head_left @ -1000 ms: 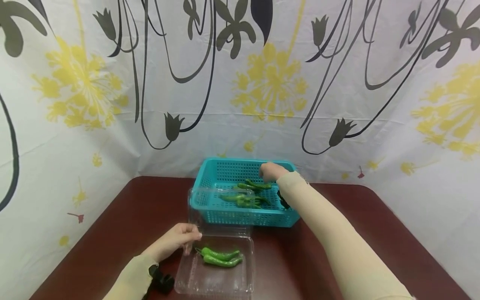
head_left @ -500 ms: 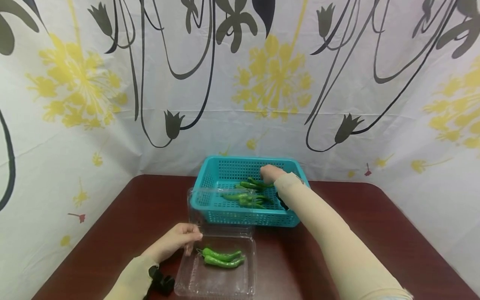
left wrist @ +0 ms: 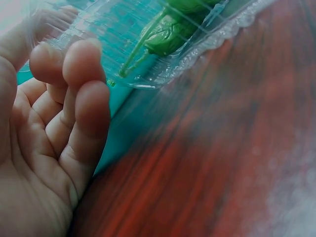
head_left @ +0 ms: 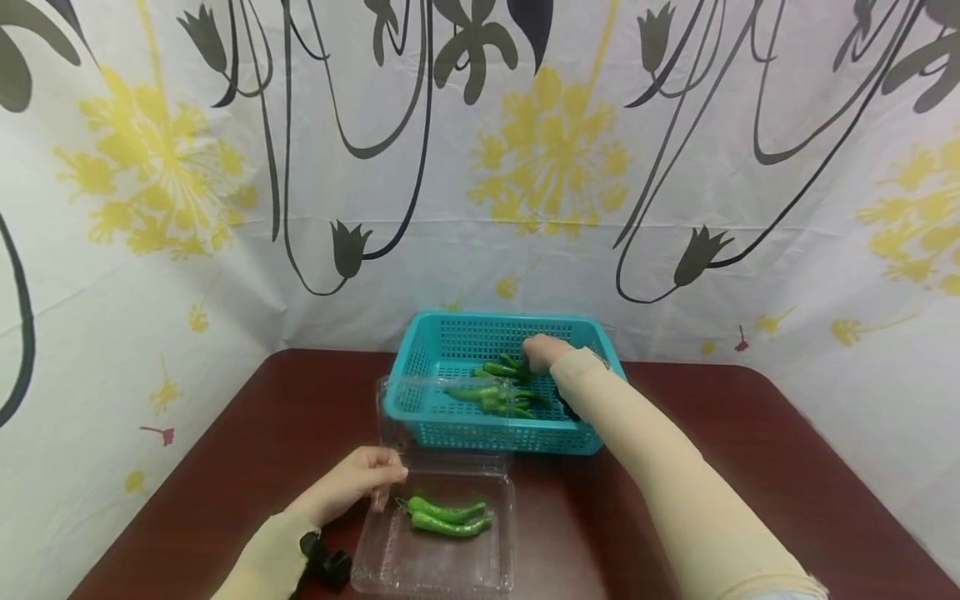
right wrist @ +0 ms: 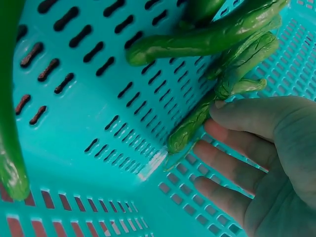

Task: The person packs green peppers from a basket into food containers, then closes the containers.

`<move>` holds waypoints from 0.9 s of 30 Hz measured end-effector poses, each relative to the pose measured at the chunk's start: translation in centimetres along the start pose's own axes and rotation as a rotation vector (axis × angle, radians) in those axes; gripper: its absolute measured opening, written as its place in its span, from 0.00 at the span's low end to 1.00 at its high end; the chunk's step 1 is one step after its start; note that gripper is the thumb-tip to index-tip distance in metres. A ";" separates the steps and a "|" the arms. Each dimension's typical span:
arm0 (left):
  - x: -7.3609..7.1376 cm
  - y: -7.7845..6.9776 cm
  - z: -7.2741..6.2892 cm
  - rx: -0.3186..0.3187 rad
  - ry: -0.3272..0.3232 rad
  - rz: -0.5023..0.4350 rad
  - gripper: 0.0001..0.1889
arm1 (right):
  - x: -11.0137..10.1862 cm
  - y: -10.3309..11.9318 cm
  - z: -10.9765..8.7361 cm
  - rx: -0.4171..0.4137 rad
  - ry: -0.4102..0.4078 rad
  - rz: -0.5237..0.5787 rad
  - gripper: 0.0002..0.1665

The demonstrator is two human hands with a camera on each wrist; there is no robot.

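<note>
- Pinching a pepper inside the basket: my right grip.
- Holding the edge of the clear box on the bench: my left grip.
- Two peppers lie in it.

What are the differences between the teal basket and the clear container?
The teal basket has opaque walls with many holes; the clear container is see-through. The basket stands farther from the head camera than the container. The basket holds several green peppers; the container holds only two peppers. Both are open on top.
</note>
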State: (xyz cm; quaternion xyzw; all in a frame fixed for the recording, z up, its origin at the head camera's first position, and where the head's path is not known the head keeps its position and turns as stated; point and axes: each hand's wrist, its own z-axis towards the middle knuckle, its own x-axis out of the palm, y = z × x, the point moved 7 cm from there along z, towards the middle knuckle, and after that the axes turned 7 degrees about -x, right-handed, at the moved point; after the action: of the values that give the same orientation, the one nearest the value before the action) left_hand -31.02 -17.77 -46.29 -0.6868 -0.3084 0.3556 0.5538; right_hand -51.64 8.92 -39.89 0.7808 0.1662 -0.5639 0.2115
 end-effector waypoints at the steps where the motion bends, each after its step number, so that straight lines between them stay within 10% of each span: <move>1: 0.1 0.0 0.0 0.001 0.001 -0.003 0.17 | 0.1 0.0 -0.1 0.005 0.006 0.004 0.20; 27: 0.0 0.1 0.1 -0.011 0.000 0.014 0.20 | 0.8 0.0 -0.8 0.021 0.078 -0.042 0.05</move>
State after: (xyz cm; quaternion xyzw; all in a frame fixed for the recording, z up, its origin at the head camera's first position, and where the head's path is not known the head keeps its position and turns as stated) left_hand -31.08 -17.77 -46.39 -0.6923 -0.3054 0.3576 0.5474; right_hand -50.73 9.37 -40.43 0.8006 0.1850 -0.5392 0.1848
